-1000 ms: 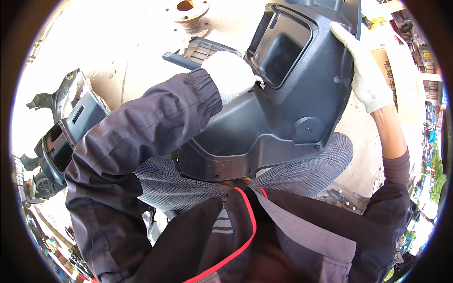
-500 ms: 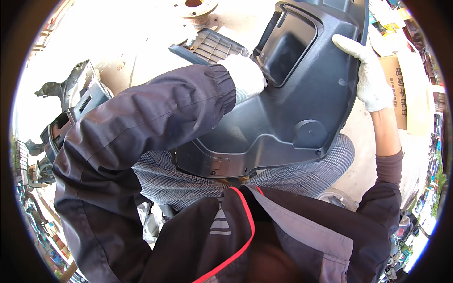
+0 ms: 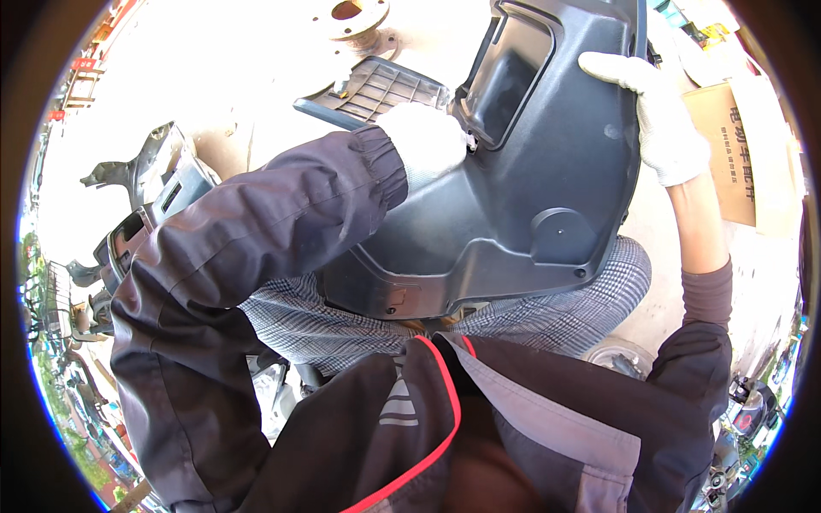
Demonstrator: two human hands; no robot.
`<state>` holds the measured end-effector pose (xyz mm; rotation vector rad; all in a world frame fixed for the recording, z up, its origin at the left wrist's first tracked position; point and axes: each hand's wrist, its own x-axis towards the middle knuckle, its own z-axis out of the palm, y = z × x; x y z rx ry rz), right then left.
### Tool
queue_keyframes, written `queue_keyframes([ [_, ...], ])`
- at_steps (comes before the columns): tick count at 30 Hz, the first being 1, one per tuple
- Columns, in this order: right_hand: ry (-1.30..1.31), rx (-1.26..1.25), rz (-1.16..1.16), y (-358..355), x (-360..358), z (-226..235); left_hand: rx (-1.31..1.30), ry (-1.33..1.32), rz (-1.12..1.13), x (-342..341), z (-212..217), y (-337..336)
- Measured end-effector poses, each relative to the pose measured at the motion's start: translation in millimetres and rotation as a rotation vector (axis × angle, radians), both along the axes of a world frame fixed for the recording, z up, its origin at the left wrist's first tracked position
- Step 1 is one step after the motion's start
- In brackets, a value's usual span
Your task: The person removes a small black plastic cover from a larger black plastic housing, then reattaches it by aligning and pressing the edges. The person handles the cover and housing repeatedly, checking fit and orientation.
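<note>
A large black moulded plastic panel (image 3: pixel 547 179), which looks like a scooter body part, rests across my lap. My right hand (image 3: pixel 658 124), in a white glove, grips its right edge, thumb on the face and fingers behind. At the lower left corner of the panel's recessed compartment (image 3: pixel 511 85) is my left hand (image 3: pixel 425 141), also gloved. Its fingers are closed there, and a small shiny bit shows at their tips; what they hold is mostly hidden. Just beyond that hand lies a black ribbed lid (image 3: pixel 376 92), its near edge partly covered by the glove.
A rusty flanged metal spool (image 3: pixel 363 34) stands on the pale floor ahead. Black plastic body parts (image 3: pixel 162 192) lie to the left. At the right is a cardboard box (image 3: pixel 723 150), and a clear round container (image 3: pixel 617 359) sits beside my right knee.
The panel, ribbed lid and both hands sit slightly further left in the view, while the parts at far left appear shifted right. My left hand stays at the compartment corner; the right keeps its grip.
</note>
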<state>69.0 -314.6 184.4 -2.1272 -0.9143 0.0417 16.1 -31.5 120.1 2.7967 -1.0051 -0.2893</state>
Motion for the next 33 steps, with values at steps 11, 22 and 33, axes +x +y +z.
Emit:
queue_keyframes([
  [11, 0.262, 0.131, -0.014, 7.5, -8.7, 8.6, 0.053, -0.111, -0.110, -8.3, 29.6, 20.6],
  [22, 0.704, 0.357, -0.288, 31.1, -15.6, 22.1, -1.427, 0.827, 1.286, -82.8, -4.1, 86.5],
  [33, 0.702, 0.354, -0.312, 31.5, -12.7, 21.9, -1.416, 1.103, 1.297, 52.8, -71.0, 132.7],
])
